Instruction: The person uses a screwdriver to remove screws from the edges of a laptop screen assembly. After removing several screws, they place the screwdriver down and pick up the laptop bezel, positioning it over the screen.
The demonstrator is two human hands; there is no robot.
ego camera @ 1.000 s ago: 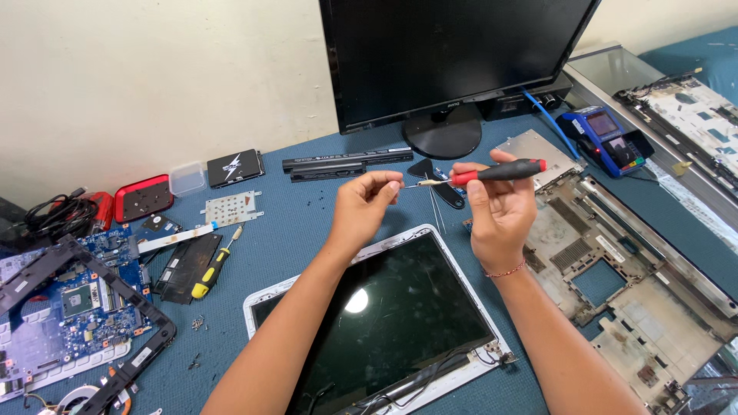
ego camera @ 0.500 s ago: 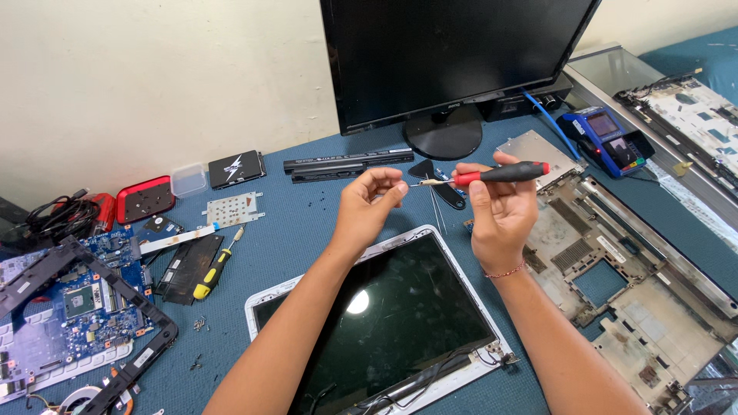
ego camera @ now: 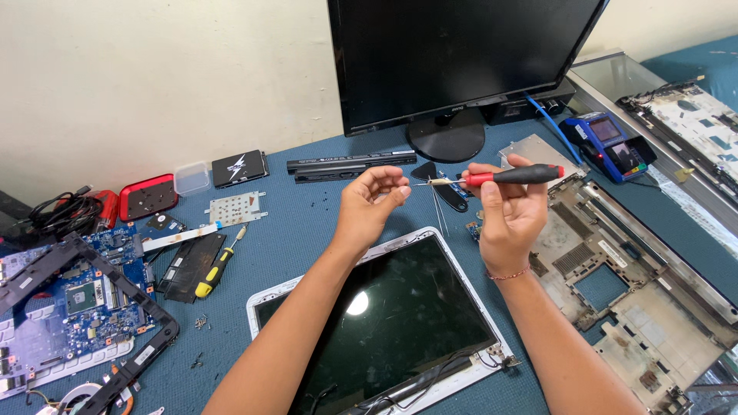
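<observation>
My right hand (ego camera: 506, 207) grips a screwdriver (ego camera: 513, 176) with a black and red handle, held level, its tip pointing left. My left hand (ego camera: 372, 201) is raised beside that tip, thumb and fingers pinched together right at it; whether something tiny sits between them I cannot tell. Both hands hover above a laptop screen panel (ego camera: 384, 323) with a white frame that lies flat on the blue table (ego camera: 300, 223).
A black monitor (ego camera: 461, 54) stands behind. Right lies a stripped laptop base (ego camera: 630, 277) and a blue card terminal (ego camera: 611, 144). Left are a blue circuit board in a black frame (ego camera: 73, 300), a yellow-handled screwdriver (ego camera: 217, 263), a long black battery (ego camera: 350, 164), a drive and loose screws.
Both hands stay almost still; the left fingers have closed in slightly toward the screwdriver tip. Nothing on the table has moved.
</observation>
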